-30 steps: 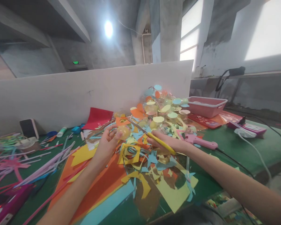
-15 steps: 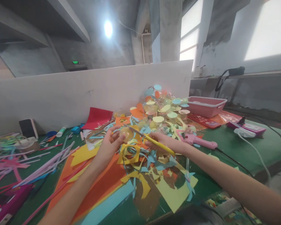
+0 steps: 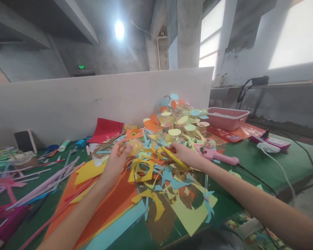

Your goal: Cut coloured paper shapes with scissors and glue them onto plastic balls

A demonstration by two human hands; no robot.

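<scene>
Ball (image 3: 135,147) and scissors (image 3: 174,157) have drawn slightly apart since the earlier frame.
Just below and left of the frame's centre, the left hand (image 3: 119,152) pinches the ball; right of it, the right hand (image 3: 184,156) is closed around the scissors' yellow handles. Whether the blades are parted, I cannot tell. A loose pinch could drop the ball among the scraps (image 3: 167,173); blades this near could nick it.

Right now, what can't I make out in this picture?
All in the head view:
Yellow-handled scissors: part of the handles, hidden by the right hand.
Translucent ball: its left side, covered by fingers of the left hand.
Purple device: cut off at the bottom left corner.
Flat red item: markings too small and blurred.
Pink basket: floor hidden by its front wall.
</scene>
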